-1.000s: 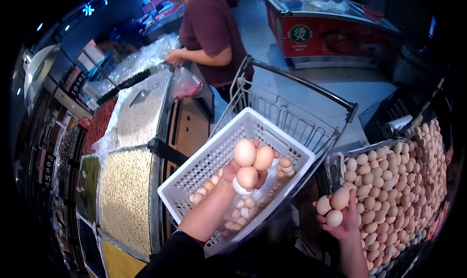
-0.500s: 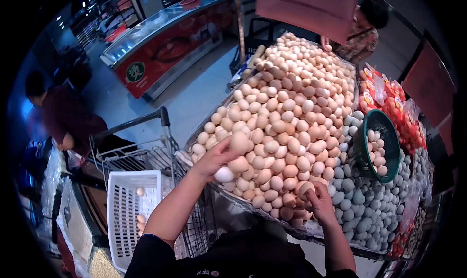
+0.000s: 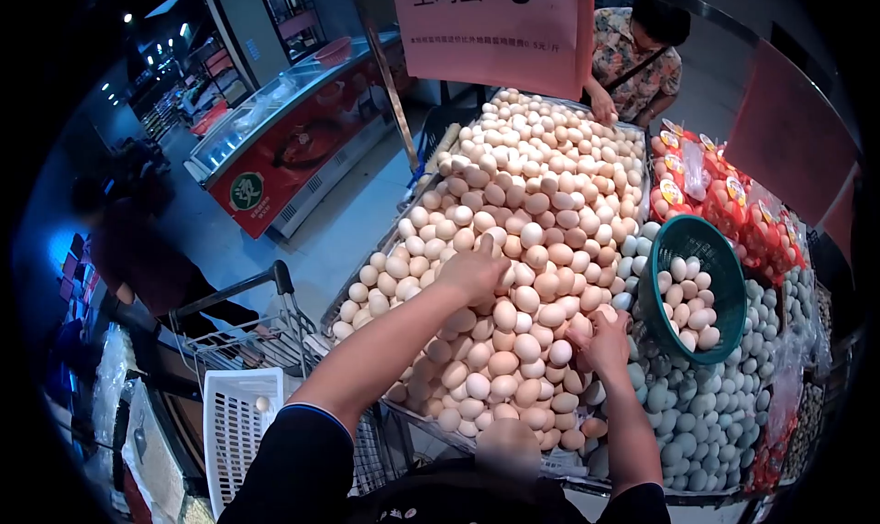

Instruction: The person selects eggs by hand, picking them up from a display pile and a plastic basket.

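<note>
A large heap of light-brown eggs [image 3: 527,345] fills the display stand before me. My left hand [image 3: 475,275] reaches into the middle of it, back of the hand up, fingers bent around an egg [image 3: 497,236] at their tips; the palm side is hidden. Lower and to the right, my right hand [image 3: 600,339] has its fingers closed on an egg at the heap's edge, mostly covered by them. Beside that hand, a green plastic basket [image 3: 744,318] holding several pale eggs leans on blue-green eggs [image 3: 701,428].
At the left stands a shopping cart [image 3: 289,318] with a white plastic basket [image 3: 215,432], an egg visible inside. Red net bags [image 3: 724,198] lie right. A pink price sign [image 3: 495,29] hangs overhead. One person [image 3: 632,61] stands behind the heap, another [image 3: 142,249] at far left.
My left hand has moved from the heap's left edge farther into its middle; the two eggs seen at it no longer show. My right hand stays near the right edge. The view has shifted.
</note>
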`<action>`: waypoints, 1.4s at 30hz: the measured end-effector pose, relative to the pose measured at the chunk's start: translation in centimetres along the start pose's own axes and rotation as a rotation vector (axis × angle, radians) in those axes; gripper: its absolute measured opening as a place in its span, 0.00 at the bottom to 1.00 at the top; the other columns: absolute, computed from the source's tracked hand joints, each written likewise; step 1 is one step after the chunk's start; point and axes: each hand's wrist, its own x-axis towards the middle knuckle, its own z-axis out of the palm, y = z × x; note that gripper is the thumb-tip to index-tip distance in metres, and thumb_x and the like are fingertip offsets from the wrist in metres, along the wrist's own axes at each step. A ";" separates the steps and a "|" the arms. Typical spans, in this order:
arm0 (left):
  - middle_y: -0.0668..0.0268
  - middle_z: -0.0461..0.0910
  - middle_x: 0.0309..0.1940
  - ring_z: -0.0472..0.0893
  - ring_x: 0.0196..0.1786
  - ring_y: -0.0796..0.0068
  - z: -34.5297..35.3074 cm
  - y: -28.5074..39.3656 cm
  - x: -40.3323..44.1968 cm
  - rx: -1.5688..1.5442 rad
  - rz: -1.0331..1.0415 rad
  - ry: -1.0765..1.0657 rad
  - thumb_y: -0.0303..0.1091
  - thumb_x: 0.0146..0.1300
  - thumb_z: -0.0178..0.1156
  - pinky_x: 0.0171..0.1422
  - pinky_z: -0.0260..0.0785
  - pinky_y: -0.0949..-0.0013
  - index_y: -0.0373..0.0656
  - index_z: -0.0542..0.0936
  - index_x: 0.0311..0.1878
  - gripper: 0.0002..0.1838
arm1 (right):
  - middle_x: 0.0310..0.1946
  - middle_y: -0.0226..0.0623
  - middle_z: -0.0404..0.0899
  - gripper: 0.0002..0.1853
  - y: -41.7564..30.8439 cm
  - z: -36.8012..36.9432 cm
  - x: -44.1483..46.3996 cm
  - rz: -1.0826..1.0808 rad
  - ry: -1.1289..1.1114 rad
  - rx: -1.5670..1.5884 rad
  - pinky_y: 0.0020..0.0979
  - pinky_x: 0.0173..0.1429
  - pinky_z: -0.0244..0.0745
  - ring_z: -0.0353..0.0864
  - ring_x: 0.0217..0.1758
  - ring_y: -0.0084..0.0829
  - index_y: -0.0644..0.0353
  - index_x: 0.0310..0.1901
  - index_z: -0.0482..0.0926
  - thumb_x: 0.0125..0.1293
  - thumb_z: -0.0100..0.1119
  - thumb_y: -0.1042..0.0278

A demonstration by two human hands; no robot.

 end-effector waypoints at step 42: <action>0.58 0.78 0.41 0.78 0.46 0.61 6.3 -9.3 -10.7 -0.618 -0.355 1.128 0.29 0.58 0.62 0.53 0.69 0.64 0.39 0.80 0.43 0.10 | 0.41 0.44 0.80 0.17 -14.5 14.8 28.5 -0.111 -0.374 0.836 0.38 0.46 0.75 0.81 0.40 0.39 0.60 0.48 0.78 0.62 0.57 0.59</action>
